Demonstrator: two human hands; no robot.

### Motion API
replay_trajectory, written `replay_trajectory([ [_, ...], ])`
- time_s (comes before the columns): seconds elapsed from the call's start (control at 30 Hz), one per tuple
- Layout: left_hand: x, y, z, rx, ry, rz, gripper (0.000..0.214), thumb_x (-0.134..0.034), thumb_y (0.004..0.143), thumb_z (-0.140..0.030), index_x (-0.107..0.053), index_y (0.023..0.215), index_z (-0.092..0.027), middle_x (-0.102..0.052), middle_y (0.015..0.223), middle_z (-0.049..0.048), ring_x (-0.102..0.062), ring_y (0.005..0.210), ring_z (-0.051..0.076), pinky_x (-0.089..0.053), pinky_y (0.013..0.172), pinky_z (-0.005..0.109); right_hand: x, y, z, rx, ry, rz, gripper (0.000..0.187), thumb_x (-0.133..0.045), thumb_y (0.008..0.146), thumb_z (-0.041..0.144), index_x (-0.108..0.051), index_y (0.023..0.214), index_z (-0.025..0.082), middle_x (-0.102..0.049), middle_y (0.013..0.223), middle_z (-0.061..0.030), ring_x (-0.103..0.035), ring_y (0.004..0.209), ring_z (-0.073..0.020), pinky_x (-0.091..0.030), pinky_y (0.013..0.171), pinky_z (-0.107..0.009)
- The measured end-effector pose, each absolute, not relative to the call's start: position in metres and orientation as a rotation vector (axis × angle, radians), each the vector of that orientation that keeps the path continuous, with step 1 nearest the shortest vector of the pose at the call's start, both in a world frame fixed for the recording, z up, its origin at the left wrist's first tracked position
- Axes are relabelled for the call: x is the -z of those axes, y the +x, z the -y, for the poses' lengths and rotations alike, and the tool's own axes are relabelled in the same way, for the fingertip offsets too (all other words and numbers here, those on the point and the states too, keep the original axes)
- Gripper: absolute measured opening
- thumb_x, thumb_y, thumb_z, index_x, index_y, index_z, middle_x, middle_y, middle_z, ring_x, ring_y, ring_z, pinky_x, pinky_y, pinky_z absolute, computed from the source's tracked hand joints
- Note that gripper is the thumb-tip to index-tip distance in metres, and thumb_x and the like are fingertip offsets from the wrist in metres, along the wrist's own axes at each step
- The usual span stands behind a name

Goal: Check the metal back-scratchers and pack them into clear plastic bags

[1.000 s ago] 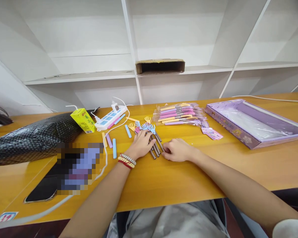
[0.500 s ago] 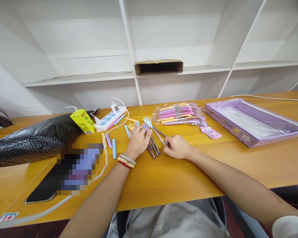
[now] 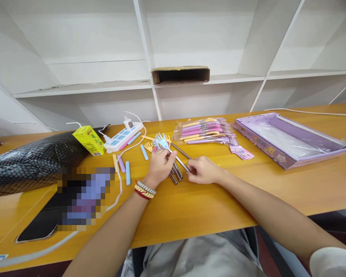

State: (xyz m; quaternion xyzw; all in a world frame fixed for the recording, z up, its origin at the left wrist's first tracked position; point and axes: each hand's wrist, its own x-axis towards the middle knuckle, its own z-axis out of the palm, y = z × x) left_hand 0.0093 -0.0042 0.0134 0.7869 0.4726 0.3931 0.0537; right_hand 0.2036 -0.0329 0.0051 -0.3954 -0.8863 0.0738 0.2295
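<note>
We see the blue-headed scratcher (image 3: 181, 163) lying aslant just above the counter (image 3: 207, 215), between the two hands. Its head is a pale blue claw shaped like a little open hand, with slim prongs spread apart and pointing away from us. From the head a thin, straight rod runs back towards us and to the right, bare metal, smooth and shiny, with a bright streak of light along it. The right hand (image 3: 203, 170) is closed round the near end of this rod, fingers curled, so we cannot see the tip. The left hand (image 3: 160, 167) bends over the head end, its thumb alongside the rod; we cannot tell whether it grips the scratcher or only rests there.

Beneath and beside the left hand we find other scratchers (image 3: 173, 178) in a loose bunch, their dark grey metal rods showing below the palm and their claws, yellow and pink among them, peeping out past the fingers. To the left lie short coloured tubes (image 3: 128, 173) in blue, purple, yellow and pink, plain and rounded, some near a white power strip (image 3: 115, 144). Beyond the right hand we have a pile of scratchers in clear wrapping (image 3: 204, 132), and further right a shallow purple box (image 3: 259, 142) with clear plastic inside.
</note>
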Motion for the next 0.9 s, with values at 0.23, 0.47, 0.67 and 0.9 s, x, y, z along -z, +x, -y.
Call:
replay_trajectory([
  [0.23, -0.0084, 0.0159, 0.0071, -1.265, 1.782, -1.231, 0.037, -0.048, 0.081, -0.047, -0.044, 0.059, -0.018, -0.041, 0.051, -0.0042, -0.038, 0.049, 0.009, -0.029, 0.049, 0.023, -0.0035, 0.2030, 0.0312, -0.271, -1.107, 2.434, 0.013, -0.052, 0.076, 0.029, -0.049, 0.070, 0.018, -0.052, 0.056, 0.0021, -0.041, 0.048, -0.0074, -0.028, 0.053, -0.020],
  [0.47, -0.0081, 0.0180, 0.0099, -1.250, 1.772, -1.217, 0.033, -0.054, 0.078, -0.045, -0.050, 0.061, -0.016, -0.040, 0.053, -0.0039, -0.037, 0.050, 0.008, -0.029, 0.046, 0.021, -0.0057, 0.2048, 0.0304, -0.292, -1.065, 2.478, 0.013, -0.053, 0.077, 0.028, -0.051, 0.070, 0.017, -0.052, 0.056, 0.0033, -0.040, 0.048, -0.0065, -0.027, 0.052, -0.019],
  [0.67, -0.0062, 0.0144, 0.0075, -1.225, 1.742, -1.222, 0.034, -0.053, 0.077, -0.048, -0.052, 0.064, -0.016, -0.042, 0.053, -0.0038, -0.038, 0.049, 0.008, -0.030, 0.046, 0.021, -0.0041, 0.2065, 0.0288, -0.290, -1.056, 2.478, 0.013, -0.053, 0.079, 0.028, -0.054, 0.073, 0.017, -0.055, 0.058, 0.0024, -0.043, 0.050, -0.0071, -0.028, 0.053, -0.019],
  [0.9, -0.0067, 0.0171, 0.0059, -1.272, 1.661, -1.227, 0.036, -0.053, 0.077, -0.049, -0.061, 0.076, -0.015, -0.054, 0.061, -0.0010, -0.046, 0.052, 0.009, -0.036, 0.048, 0.021, -0.0047, 0.2084, 0.0263, -0.340, -1.039, 2.490, 0.024, -0.048, 0.085, 0.037, -0.058, 0.076, 0.017, -0.057, 0.058, 0.0016, -0.044, 0.051, -0.0075, -0.029, 0.054, -0.020],
])
